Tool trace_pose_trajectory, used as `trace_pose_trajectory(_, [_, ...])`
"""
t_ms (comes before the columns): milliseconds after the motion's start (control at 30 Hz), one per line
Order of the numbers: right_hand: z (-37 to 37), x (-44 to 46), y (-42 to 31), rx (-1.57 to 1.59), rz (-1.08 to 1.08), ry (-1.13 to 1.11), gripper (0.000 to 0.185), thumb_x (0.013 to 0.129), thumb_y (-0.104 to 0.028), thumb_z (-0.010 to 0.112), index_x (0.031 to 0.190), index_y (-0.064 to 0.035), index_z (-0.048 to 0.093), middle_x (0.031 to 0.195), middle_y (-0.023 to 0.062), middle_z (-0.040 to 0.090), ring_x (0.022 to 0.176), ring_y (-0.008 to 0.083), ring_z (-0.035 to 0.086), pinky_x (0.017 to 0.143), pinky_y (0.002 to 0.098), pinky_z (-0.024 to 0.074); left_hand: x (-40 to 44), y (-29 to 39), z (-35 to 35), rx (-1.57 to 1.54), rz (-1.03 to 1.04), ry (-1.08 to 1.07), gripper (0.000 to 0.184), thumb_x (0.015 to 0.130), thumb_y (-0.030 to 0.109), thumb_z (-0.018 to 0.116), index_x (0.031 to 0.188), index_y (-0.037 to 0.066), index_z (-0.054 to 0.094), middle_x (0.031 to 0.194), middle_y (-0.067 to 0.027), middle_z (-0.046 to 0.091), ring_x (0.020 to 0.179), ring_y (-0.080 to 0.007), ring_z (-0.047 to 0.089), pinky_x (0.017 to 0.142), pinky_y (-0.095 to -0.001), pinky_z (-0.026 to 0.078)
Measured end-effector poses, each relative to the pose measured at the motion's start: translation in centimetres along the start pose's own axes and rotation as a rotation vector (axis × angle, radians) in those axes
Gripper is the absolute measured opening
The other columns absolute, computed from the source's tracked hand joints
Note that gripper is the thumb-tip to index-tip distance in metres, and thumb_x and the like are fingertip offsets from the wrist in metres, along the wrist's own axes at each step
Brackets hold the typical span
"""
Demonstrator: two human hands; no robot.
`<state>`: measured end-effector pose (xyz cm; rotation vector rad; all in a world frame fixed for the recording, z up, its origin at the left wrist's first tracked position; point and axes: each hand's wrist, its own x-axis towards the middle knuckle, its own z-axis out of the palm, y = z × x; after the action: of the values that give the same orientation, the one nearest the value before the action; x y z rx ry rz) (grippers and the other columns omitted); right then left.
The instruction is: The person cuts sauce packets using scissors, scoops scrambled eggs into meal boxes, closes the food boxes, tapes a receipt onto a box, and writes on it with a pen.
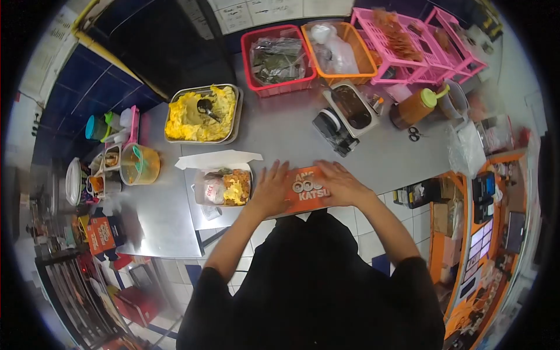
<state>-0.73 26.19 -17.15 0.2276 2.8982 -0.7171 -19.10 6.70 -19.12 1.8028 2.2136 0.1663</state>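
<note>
An orange printed box lies closed at the front edge of the steel table. My left hand rests on its left side with the fingers spread. On its right side lies my right hand, fingers also spread and flat. Left of my left hand stands an open white food box with a wrapped rice pack and fried food topped with yellow egg. Its lid is folded back, away from me.
Behind the open box is a metal tray of yellow egg with a ladle. Red and orange baskets, a sauce tray, a tape dispenser, a sauce bottle and scissors stand farther back. A tub is left.
</note>
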Motion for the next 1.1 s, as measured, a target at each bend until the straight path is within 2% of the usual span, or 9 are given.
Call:
trace_pose_trajectory(133, [-0.2,0.5,0.3,-0.177,-0.156,-0.125,0.090,0.066,-0.034,0.088,0.148,-0.0290,0.050,0.151,0.0299,0.037,0.142,0.0421,0.037,0.117,0.0576,0.0293,1.2,1.1,-1.7,0.005,0.130,-0.199,0.105,0.067,0.036,0.086,0.155,0.012,0.034,0.153,-0.0281,0.034,0.141,-0.0462,0.035,0.112,-0.0596,0.035])
trace_pose_trajectory(400, [3.2,-0.8,2.6,-0.051,-0.288,0.276,0.057,0.082,-0.046,0.075,0.135,-0.0307,0.063,0.148,0.0277,0.041,0.135,0.0441,0.041,0.117,0.0541,0.0289,3.2,3.2,-3.6,0.147,0.049,-0.331,0.101,0.067,0.042,0.088,0.155,0.032,0.039,0.151,-0.0225,0.035,0.140,-0.0405,0.037,0.113,-0.0579,0.034])
trace_pose_trajectory(433, [3.9,-0.7,2.7,-0.036,-0.285,0.317,0.053,0.085,-0.048,0.072,0.134,-0.0305,0.064,0.146,0.0274,0.042,0.134,0.0447,0.042,0.116,0.0541,0.0297,4.0,4.4,-4.6,0.179,0.059,-0.262,0.092,0.069,0.048,0.087,0.149,0.024,0.048,0.142,-0.0211,0.049,0.128,-0.0378,0.050,0.104,-0.0543,0.043])
trace_pose_trajectory(533, [5.6,-1.3,1.7,-0.004,-0.222,0.449,0.046,0.089,-0.050,0.067,0.129,-0.0268,0.067,0.139,0.0245,0.050,0.132,0.0419,0.045,0.114,0.0545,0.0315,11.0,6.3,-1.7,-0.567,-0.267,-0.202,0.074,0.071,0.051,0.086,0.128,0.011,0.061,0.120,-0.0171,0.064,0.111,-0.0334,0.063,0.092,-0.0503,0.050])
trace_pose_trajectory(667, [7.6,-0.7,-0.4,0.254,-0.079,0.436,0.041,0.090,-0.045,0.066,0.122,-0.0207,0.069,0.129,0.0187,0.059,0.131,0.0335,0.048,0.111,0.0565,0.0324,17.1,14.9,1.4,-0.280,-0.468,0.149,0.053,0.080,0.044,0.079,0.108,0.008,0.053,0.106,-0.0157,0.065,0.097,-0.0374,0.065,0.082,-0.0491,0.053])
trace_pose_trajectory(733, [7.5,-0.7,-0.8,0.679,0.039,0.477,0.052,0.083,-0.047,0.071,0.130,-0.0246,0.067,0.135,0.0255,0.053,0.132,0.0381,0.046,0.114,0.0585,0.0287,18.0,14.8,2.6,-0.177,-0.545,0.284,0.052,0.081,0.042,0.079,0.107,0.007,0.050,0.106,-0.0166,0.064,0.099,-0.0378,0.064,0.082,-0.0502,0.052])
trace_pose_trajectory(833, [8.7,-2.2,0.7,0.155,-0.137,0.469,0.044,0.087,-0.040,0.068,0.126,-0.0215,0.067,0.134,0.0210,0.056,0.133,0.0363,0.046,0.112,0.0590,0.0310,17.6,11.4,4.2,-0.170,-0.676,0.428,0.058,0.078,0.036,0.083,0.117,0.008,0.051,0.113,-0.0198,0.062,0.103,-0.0398,0.063,0.086,-0.0509,0.052])
trace_pose_trajectory(967, [6.1,-5.8,2.4,0.072,-0.030,0.391,0.055,0.079,-0.041,0.073,0.131,-0.0258,0.067,0.141,0.0261,0.047,0.132,0.0446,0.043,0.112,0.0590,0.0308,17.6,3.2,6.1,-0.379,-0.559,0.460,0.060,0.085,0.030,0.077,0.134,0.007,0.052,0.113,-0.0132,0.061,0.090,-0.0273,0.064,0.079,-0.0409,0.056])
trace_pose_trajectory(1100, [3.9,-10.0,6.6,0.116,0.082,0.511,0.060,0.068,-0.040,0.082,0.125,-0.0266,0.070,0.139,0.0249,0.045,0.128,0.0457,0.042,0.106,0.0583,0.0334,19.9,4.1,-0.9,-1.345,-0.993,0.198,0.045,0.091,0.033,0.072,0.125,0.007,0.059,0.121,-0.0141,0.061,0.090,-0.0323,0.065,0.081,-0.0478,0.058])
